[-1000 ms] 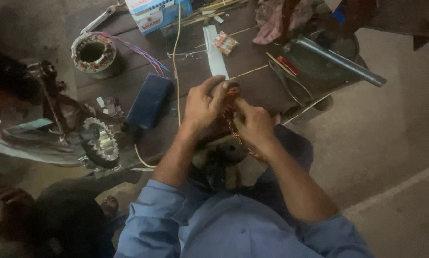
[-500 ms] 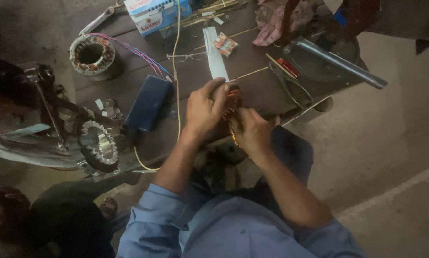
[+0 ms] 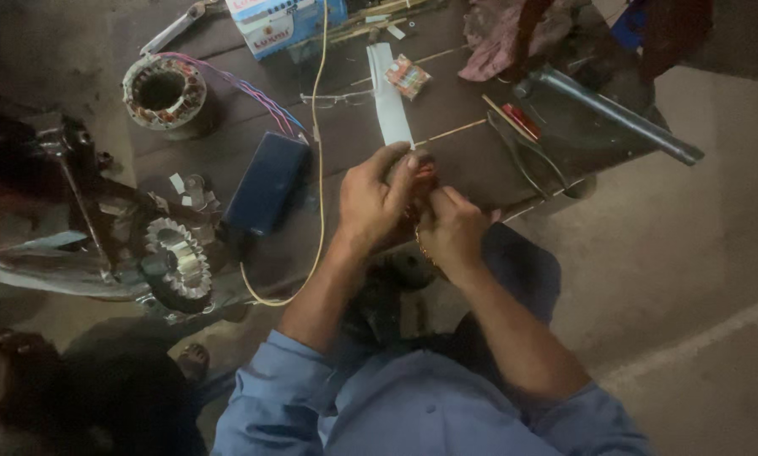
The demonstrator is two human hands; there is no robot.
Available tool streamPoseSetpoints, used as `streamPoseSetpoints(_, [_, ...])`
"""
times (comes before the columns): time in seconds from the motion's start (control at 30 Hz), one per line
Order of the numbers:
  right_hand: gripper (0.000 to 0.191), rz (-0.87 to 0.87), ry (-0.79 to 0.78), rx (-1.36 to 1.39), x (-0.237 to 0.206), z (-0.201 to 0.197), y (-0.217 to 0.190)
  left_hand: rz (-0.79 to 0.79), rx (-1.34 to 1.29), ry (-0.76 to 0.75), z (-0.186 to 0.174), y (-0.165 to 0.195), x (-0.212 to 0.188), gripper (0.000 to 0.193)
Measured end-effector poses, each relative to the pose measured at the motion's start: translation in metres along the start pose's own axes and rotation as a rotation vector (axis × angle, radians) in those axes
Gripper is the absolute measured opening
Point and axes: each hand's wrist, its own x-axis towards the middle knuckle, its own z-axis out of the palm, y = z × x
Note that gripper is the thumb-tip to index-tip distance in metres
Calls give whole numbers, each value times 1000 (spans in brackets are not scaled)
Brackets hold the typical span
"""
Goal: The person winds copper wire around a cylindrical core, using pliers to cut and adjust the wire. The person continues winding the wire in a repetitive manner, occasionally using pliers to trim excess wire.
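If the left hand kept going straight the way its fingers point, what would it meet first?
The left hand points up and slightly right across the table. First in line looks like the white strip lying just past its fingertips; farther on, the blue-and-white box. Depth is hard to judge.

We are looking into a dim scene, lit unevenly: the pale floor (image 3: pixel 700 279) at the right catches the most light, while the left side sinks into near-black shadow (detail there is lost to us). The dark table (image 3: pixel 463 160) reads murky and low in contrast. A soft sheen runs along the metal pipe (image 3: pixel 615 114). The picture is grainy and slightly soft throughout, and the left hand (image 3: pixel 377 201) and right hand (image 3: pixel 452 230) look faintly smeared.
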Motion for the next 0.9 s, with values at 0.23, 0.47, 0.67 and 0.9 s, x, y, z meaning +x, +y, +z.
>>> streamPoseSetpoints(0.23, [7,-4,-56,-33,3,-7,5,69,73,-37,1,6,5,45])
streamPoseSetpoints(0.47, [16,18,-125,17,-9,-31,-8,126,-16,-25,-3,3,-4,43])
streamPoseSetpoints(0.67, [10,-129,-13,-61,-7,-26,-10,50,-195,7,-3,-11,-1,40])
streamPoseSetpoints(0.9, [7,-140,-37,-46,0,3,4,17,-267,-43,-11,-17,1,42])
